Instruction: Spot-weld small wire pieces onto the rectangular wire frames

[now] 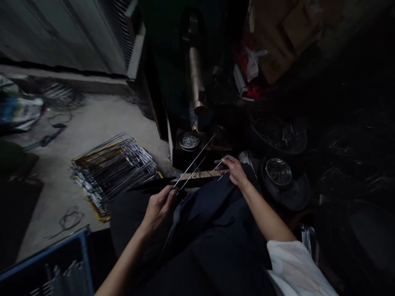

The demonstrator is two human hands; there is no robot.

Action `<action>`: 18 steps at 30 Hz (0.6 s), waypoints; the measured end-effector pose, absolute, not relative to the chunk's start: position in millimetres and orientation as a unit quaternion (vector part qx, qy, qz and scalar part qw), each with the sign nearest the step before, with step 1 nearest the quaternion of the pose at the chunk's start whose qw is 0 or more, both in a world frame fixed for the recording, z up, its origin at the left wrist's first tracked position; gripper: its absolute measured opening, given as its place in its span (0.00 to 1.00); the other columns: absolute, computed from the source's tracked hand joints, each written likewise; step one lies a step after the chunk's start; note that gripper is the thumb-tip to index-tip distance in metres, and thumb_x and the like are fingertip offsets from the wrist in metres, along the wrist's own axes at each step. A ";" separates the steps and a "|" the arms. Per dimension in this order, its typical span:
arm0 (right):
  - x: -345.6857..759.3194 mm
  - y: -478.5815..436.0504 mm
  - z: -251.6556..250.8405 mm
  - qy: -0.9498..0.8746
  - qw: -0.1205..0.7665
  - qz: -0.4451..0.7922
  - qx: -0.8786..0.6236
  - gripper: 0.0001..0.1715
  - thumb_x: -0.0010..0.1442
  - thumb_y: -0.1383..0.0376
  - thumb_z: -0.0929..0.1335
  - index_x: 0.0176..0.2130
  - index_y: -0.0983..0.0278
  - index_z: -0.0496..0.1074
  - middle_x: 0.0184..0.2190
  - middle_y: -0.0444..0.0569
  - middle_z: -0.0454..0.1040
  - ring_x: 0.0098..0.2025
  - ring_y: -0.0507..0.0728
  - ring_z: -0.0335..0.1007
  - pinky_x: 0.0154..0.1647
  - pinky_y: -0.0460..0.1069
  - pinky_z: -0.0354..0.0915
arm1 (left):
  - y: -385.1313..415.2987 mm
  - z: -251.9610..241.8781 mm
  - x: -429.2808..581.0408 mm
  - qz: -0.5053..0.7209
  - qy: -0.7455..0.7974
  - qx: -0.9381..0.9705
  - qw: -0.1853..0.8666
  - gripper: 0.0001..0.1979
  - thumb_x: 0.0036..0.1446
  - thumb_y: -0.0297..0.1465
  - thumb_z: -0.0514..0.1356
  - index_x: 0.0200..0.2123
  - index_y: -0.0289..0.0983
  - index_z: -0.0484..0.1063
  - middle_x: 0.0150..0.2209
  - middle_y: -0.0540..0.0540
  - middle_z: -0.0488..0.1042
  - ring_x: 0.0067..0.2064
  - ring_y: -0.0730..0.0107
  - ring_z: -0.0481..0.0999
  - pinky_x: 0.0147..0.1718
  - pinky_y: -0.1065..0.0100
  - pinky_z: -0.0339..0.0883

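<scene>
My left hand (159,207) is closed around the near end of a long thin metal rod piece (193,161), whose two roughly parallel lengths slant up to the right, away from me. Over my right thigh, my right hand (234,169) pinches a thinner metal wire piece (216,167) between thumb and fingers; its exact shape is hard to make out in the dim light. Just beyond both hands, a round dish (189,141) full of small shiny metal parts sits on the machine's base, under a metal cylinder (196,78).
A yellow crate (103,218) heaped with metal rod frames (120,168) lies on the floor to the left. At lower left stands a blue crate (84,255) with metal pieces. On the right are a small round bowl (278,172) and a dark basin (300,137) of metal parts.
</scene>
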State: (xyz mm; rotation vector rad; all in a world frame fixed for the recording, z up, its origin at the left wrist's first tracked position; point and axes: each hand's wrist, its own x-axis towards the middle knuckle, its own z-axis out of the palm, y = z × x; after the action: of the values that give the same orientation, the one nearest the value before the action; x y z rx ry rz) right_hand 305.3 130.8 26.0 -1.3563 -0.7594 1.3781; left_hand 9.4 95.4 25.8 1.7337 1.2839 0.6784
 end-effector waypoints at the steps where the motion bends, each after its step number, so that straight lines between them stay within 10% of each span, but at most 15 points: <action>1: 296.5 138.0 21.5 -0.307 0.513 0.580 -0.553 0.21 0.50 0.50 0.74 0.33 0.62 0.68 0.32 0.47 0.79 0.28 0.53 0.76 0.22 0.42 0.66 | 97.1 23.7 9.6 0.273 0.513 0.694 0.425 0.20 0.65 0.43 0.49 0.39 0.35 0.73 0.25 0.49 0.72 0.26 0.68 0.70 0.26 0.69 0.60; 18: 308.5 157.7 12.1 -0.281 0.550 0.571 -0.540 0.23 0.52 0.50 0.75 0.35 0.63 0.68 0.30 0.47 0.80 0.25 0.54 0.78 0.18 0.41 0.67 | 112.5 16.6 11.7 0.276 0.516 0.694 0.420 0.20 0.64 0.45 0.50 0.39 0.36 0.74 0.27 0.49 0.74 0.26 0.68 0.71 0.25 0.70 0.63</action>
State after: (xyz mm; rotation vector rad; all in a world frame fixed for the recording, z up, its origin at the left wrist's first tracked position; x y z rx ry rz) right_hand 308.5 157.7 12.1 -1.2783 -0.6655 1.3515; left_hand 11.7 112.5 16.6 1.7388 1.2947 0.6912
